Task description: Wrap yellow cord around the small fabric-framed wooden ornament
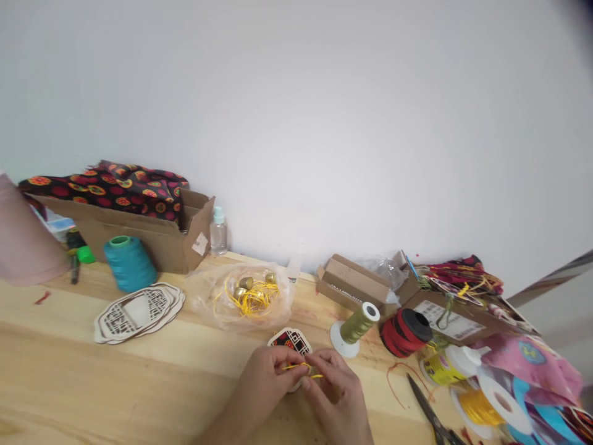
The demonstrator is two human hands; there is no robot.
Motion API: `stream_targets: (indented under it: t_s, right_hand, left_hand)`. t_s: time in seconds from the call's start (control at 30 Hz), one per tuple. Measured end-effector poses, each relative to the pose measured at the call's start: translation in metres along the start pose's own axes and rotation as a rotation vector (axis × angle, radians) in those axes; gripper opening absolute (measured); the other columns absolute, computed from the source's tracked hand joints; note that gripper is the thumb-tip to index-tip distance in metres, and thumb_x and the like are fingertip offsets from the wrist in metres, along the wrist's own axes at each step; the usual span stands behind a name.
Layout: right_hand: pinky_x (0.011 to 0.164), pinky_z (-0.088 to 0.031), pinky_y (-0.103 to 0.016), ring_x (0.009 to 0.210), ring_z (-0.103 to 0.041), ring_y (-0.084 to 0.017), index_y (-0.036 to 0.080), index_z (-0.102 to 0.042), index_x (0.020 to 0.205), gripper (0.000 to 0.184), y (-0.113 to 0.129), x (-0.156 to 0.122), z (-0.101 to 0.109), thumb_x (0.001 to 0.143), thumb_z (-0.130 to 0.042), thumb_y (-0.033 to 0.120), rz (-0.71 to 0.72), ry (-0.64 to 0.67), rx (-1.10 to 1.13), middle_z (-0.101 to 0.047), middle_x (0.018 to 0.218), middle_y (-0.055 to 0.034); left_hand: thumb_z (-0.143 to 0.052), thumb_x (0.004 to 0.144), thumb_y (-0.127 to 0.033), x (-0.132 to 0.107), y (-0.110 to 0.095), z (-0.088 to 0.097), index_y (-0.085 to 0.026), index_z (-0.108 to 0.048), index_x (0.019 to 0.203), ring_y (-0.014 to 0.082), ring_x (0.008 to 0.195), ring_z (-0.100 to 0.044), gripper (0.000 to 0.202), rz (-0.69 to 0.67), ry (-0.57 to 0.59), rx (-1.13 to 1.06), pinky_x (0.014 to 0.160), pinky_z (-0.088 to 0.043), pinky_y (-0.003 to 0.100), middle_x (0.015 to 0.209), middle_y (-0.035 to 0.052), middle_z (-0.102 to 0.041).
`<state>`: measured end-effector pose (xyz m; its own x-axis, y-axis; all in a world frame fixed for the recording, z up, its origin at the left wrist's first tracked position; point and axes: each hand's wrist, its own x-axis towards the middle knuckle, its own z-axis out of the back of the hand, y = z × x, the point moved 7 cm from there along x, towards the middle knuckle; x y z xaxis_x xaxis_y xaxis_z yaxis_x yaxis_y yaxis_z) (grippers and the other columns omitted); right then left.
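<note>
My left hand (273, 378) and my right hand (337, 390) meet at the front middle of the table. Between their fingertips runs a yellow cord (296, 367), pinched from both sides, with a short end showing past the right fingers. Under and behind the hands lies a wooden lattice frame backed with dark patterned cloth (291, 340), its lower part mostly covered by my fingers. Just beyond it sits a clear plastic bag (208, 306) with several brass bells (246, 283) on yellow cords. A spool of olive thread (354, 326) stands to the right of my hands.
Stacked wooden frames (139, 312) and a teal thread cone (130, 262) lie left, before a cardboard box (157, 238) with patterned cloth. On the right are a red and black spool (405, 332), a glue bottle (447, 364), scissors (428, 405) and a yellow cord spool (491, 405).
</note>
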<state>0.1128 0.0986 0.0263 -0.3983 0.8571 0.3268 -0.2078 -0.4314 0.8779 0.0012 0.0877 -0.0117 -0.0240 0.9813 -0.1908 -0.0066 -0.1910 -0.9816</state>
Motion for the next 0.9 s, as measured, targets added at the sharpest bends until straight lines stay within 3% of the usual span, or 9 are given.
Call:
stream_targets:
  t_s: [0.27, 0.4, 0.6, 0.9]
  right_hand:
    - [0.061, -0.046, -0.024, 0.068, -0.055, -0.015, 0.020, -0.064, 0.085, 0.019, 0.000, -0.003, 0.008, 0.077, -0.046, 0.018, 0.076, -0.024, -0.240, -0.060, 0.072, -0.0053]
    - [0.059, -0.045, -0.022, 0.065, -0.055, -0.014, 0.018, -0.062, 0.079, 0.018, 0.000, -0.003, 0.010, 0.078, -0.044, 0.019, 0.043, -0.053, -0.238, -0.060, 0.069, -0.0046]
    - [0.058, -0.045, -0.019, 0.062, -0.057, -0.013, 0.018, -0.061, 0.076, 0.018, -0.003, -0.004, 0.013, 0.078, -0.044, 0.022, -0.028, -0.076, -0.259, -0.062, 0.068, -0.0025]
    - [0.058, -0.044, -0.020, 0.063, -0.057, -0.014, 0.017, -0.060, 0.073, 0.020, 0.000, -0.005, 0.015, 0.079, -0.042, 0.025, 0.020, -0.129, -0.305, -0.061, 0.067, -0.0034]
  left_hand:
    - [-0.058, 0.063, -0.029, 0.002, 0.002, 0.000, -0.011, -0.067, 0.071, 0.0175, 0.060, -0.059, 0.022, -0.027, -0.017, 0.075, 0.056, -0.043, 0.023, 0.064, 0.0036, -0.068]
    - [-0.056, 0.065, -0.027, -0.002, -0.004, -0.003, -0.012, -0.068, 0.077, 0.0164, 0.060, -0.059, 0.023, -0.025, 0.026, 0.046, 0.055, -0.042, 0.022, 0.066, 0.0032, -0.069]
    - [-0.056, 0.064, -0.025, -0.003, -0.004, 0.001, -0.010, -0.068, 0.077, 0.0178, 0.061, -0.060, 0.024, 0.018, -0.017, 0.024, 0.057, -0.044, 0.024, 0.066, 0.0058, -0.070]
    - [-0.054, 0.068, -0.031, 0.000, -0.007, -0.003, -0.013, -0.066, 0.088, 0.0182, 0.067, -0.060, 0.029, -0.021, 0.047, 0.032, 0.061, -0.044, 0.024, 0.072, 0.0040, -0.071]
